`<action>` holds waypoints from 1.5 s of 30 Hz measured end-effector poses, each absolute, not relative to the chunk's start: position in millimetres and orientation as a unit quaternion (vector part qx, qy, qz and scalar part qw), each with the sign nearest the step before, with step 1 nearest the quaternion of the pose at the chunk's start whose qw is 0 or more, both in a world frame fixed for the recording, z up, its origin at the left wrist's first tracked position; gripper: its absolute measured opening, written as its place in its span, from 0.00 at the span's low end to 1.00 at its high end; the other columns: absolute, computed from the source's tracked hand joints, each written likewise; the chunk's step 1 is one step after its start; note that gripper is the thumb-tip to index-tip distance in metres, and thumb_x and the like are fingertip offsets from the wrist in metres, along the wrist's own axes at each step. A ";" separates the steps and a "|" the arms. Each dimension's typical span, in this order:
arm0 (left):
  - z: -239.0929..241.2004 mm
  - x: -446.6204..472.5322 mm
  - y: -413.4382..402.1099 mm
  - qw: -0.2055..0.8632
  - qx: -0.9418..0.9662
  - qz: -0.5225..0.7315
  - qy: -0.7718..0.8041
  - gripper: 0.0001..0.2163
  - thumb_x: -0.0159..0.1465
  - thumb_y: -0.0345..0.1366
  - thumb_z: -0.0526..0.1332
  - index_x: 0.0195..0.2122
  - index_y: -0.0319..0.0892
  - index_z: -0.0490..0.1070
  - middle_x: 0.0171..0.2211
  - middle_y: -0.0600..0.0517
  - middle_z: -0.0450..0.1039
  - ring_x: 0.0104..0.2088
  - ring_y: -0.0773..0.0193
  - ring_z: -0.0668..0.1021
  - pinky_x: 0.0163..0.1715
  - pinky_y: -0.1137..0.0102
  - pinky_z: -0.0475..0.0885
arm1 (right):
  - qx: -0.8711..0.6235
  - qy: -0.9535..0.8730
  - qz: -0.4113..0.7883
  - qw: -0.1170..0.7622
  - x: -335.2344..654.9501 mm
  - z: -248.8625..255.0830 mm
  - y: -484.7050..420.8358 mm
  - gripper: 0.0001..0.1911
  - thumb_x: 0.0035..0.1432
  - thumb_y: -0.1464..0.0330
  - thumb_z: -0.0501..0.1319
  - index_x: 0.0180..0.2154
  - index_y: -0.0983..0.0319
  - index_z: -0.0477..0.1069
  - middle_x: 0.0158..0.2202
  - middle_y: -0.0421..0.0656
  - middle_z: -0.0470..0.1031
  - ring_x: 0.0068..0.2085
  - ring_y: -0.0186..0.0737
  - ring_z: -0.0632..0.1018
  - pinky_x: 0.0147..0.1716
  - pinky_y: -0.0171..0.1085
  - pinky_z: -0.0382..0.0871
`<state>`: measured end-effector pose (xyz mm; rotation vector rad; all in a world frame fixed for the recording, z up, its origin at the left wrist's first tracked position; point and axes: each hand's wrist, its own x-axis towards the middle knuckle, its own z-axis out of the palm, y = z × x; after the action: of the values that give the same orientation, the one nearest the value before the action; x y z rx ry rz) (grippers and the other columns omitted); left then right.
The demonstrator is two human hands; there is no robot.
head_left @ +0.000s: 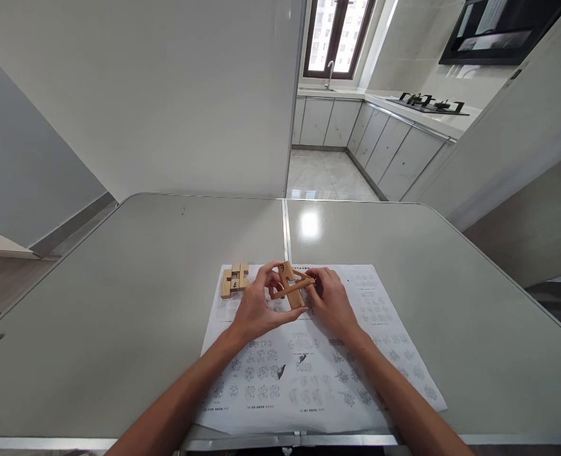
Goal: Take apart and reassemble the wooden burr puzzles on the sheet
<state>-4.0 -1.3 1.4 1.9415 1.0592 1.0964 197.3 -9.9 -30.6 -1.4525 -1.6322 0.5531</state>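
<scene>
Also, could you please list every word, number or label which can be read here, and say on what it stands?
"ε", possibly an upside-down "3": on the loose wooden pieces beside the left hand.
One dark mark, too small to read surely: on the wooden piece in that hand.
Headings and captions, too small and blurred: on the printed sheet.

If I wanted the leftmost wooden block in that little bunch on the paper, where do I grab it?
I'd pinch the leftmost wooden block at its near end, coming from above and the left. That end seems to stick out a little past its neighbour, and its left side looks free. The left hand is close by on the bunch's right.
</scene>
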 end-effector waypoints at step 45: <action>6.3 -4.2 2.3 0.439 0.642 0.433 0.456 0.37 0.54 0.43 0.78 0.63 0.45 0.66 0.41 0.50 0.76 0.36 0.62 0.78 0.40 0.65 0.77 | -0.383 -0.561 0.532 0.505 203.1 -14.7 -13.8 0.15 0.65 0.53 0.68 0.41 0.58 0.79 0.29 0.39 0.71 0.29 0.37 0.70 0.32 0.38 0.65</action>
<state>-4.2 2.3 6.3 1.5956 1.1328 1.0754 203.1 -13.8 -14.7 -0.9249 -1.3535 1.2836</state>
